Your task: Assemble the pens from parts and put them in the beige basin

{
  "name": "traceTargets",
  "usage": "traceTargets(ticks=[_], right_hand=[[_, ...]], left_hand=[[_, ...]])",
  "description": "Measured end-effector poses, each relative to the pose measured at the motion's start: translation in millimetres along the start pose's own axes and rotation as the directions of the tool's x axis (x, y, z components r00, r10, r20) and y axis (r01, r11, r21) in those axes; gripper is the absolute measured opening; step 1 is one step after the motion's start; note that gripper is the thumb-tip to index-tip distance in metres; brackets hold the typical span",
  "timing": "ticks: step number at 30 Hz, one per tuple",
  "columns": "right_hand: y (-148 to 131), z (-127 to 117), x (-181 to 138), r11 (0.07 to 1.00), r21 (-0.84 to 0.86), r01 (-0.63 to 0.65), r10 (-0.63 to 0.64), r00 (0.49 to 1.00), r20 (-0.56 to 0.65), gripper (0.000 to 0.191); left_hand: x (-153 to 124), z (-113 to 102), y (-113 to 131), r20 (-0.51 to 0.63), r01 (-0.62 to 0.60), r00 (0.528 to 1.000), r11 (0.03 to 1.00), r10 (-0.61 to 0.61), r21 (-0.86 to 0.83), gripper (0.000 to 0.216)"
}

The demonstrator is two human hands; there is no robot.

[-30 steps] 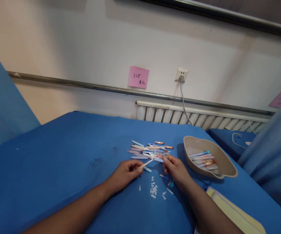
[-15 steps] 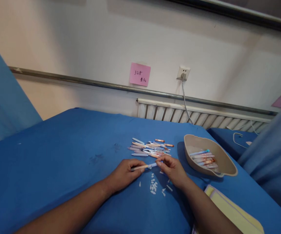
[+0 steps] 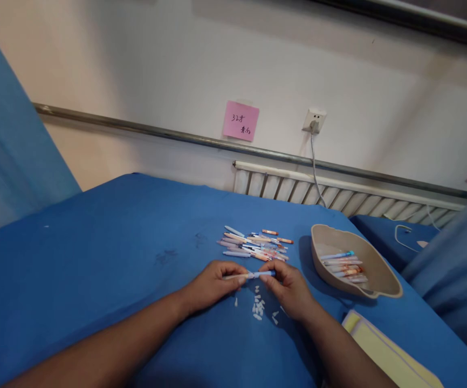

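Between my hands lies a pen (image 3: 253, 275), held level just above the blue cloth. My left hand (image 3: 217, 281) pinches its pale left part, and my right hand (image 3: 286, 285) grips the light blue right part between thumb and fingers. Both hands are closed. Beyond them a pile of pens (image 3: 253, 247), pale blue, peach and white with some orange ones, is spread on the cloth. Nearer to me, below the held pen, small white tapered pieces (image 3: 258, 308) are scattered, with a few more by my right wrist.
A beige basin (image 3: 379, 269) holding several pens stands to the right. A yellow folded item (image 3: 391, 353) lies at the lower right on the blue-covered table (image 3: 108, 242). Along the wall run a radiator (image 3: 286, 186), a rail and a socket (image 3: 314, 121) with a cord. Blue curtains hang at both sides.
My right hand's fingers have shifted along the pen, and more of its blue end shows on the right. The whole view has moved slightly.
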State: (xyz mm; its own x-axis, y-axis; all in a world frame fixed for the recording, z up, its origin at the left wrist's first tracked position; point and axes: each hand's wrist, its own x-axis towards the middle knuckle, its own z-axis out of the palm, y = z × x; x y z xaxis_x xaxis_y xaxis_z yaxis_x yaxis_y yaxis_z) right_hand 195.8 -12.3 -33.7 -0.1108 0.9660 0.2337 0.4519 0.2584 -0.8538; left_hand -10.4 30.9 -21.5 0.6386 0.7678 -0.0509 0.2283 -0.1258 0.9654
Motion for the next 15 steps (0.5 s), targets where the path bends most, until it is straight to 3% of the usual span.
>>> traceTargets(ticks=[6,9,15], right_hand=[[-4.1,-1.1,-2.3,0.981,-0.188,0.041,-0.030,0.998,0.062,0.029],[-5.7,1.1,-3.7,0.984,-0.158,0.088,-0.079,0.995,0.063,0.016],[-7.5,3.3,-4.8,0.958,-0.231,0.171,-0.148,0.982,0.114,0.011]], left_hand=[[-1.7,1.4,4.2,0.010,-0.090,0.996,0.994,0.090,0.062,0.025],[-1.7,2.3,5.2,0.032,-0.084,0.996,0.992,0.081,0.091,0.025],[-2.5,5.0,4.7,0.066,-0.087,0.995,0.990,0.080,0.112,0.026]])
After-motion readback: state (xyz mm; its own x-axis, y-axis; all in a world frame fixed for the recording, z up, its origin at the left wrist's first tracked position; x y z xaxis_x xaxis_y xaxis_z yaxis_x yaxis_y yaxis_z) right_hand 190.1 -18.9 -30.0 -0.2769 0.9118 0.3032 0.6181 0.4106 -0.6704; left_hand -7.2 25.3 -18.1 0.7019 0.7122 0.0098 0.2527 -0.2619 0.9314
